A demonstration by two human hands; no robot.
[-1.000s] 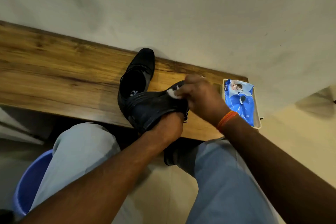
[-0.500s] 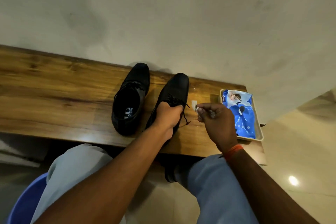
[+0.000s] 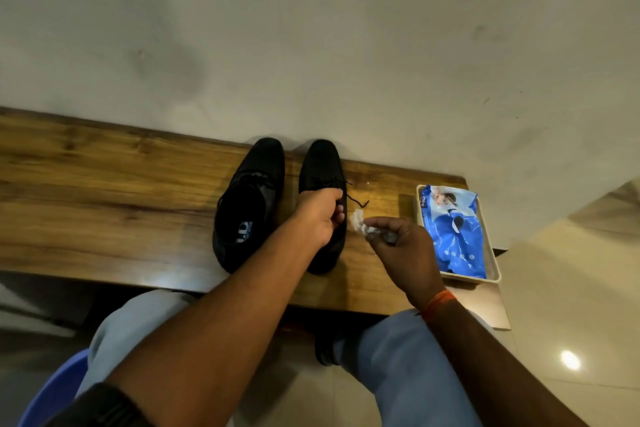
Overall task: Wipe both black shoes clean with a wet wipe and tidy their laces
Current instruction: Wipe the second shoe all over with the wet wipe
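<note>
Shoes point(image 3: 249, 204) (side by side) point toes toward the wall point(image 3: 311, 45).

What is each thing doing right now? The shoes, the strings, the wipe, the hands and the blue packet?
Left shoe: upright on the wooden bench, untouched.
Right shoe: upright beside it, gripped at its opening by the left hand.
Right shoe's laces: loose, trailing onto the bench.
Wet wipe: crumpled, pinched in the right hand.
Blue wipes packet: lying in the white tray.
</note>
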